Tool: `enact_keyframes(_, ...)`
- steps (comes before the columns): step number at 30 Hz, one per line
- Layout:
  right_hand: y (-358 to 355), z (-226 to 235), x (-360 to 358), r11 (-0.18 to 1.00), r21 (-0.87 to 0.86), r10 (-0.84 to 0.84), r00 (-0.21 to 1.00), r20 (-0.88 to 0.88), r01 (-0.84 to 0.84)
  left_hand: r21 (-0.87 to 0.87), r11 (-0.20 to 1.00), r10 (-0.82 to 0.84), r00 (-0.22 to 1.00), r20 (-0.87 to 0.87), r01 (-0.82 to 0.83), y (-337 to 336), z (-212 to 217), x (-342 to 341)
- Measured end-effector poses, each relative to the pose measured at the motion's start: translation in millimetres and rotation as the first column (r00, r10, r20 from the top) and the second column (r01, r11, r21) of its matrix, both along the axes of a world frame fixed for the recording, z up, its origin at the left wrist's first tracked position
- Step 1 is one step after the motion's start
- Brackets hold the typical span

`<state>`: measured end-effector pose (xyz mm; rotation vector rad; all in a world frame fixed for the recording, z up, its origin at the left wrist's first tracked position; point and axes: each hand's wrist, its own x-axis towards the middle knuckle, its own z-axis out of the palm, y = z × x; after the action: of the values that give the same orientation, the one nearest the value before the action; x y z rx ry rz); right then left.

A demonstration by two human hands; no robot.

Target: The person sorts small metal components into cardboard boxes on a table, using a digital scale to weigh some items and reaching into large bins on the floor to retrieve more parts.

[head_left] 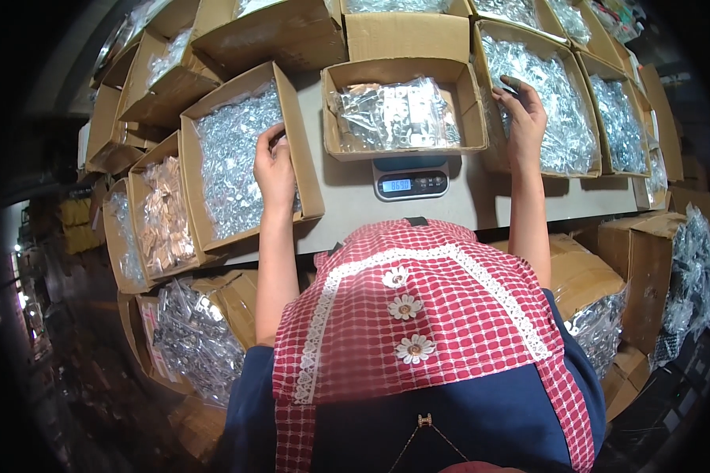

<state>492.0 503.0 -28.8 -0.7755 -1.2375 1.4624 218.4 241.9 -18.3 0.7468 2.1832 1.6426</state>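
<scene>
My left hand [274,169] is over the right side of a cardboard box [301,154] filled with small silvery metal parts [233,150]. Its fingers curl inward, and anything they hold is hidden. My right hand [525,122] is above the left wall of another box [485,138], which holds bagged silvery parts [556,106]. Its fingers are bent but apart, with nothing visible in them. Between my hands, a cardboard box [406,153] with clear plastic packets [394,114] sits on a digital scale [412,186] whose display is lit.
More cardboard boxes [409,38] line the table's far side. At the left, a narrow box holds copper-coloured pieces [166,209]. Below table level are bags of silvery parts [197,339] on the left and an open carton [635,268] on the right. The grey tabletop [339,189] shows around the scale.
</scene>
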Motion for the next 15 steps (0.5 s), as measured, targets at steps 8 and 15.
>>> enact_keyframes(8,1.8,-1.5,1.4,1.000,-0.004,-0.001,1.000,-0.001,0.001,-0.008,1.000,-0.002,1.000,0.016,0.002,0.6,-1.1,-0.7)
enact_keyframes(15,1.8,-0.1,0.7,1.000,-0.003,-0.001,1.000,0.001,0.001,0.002,1.000,-0.003,1.000,0.007,0.003,0.5,0.0,0.2)
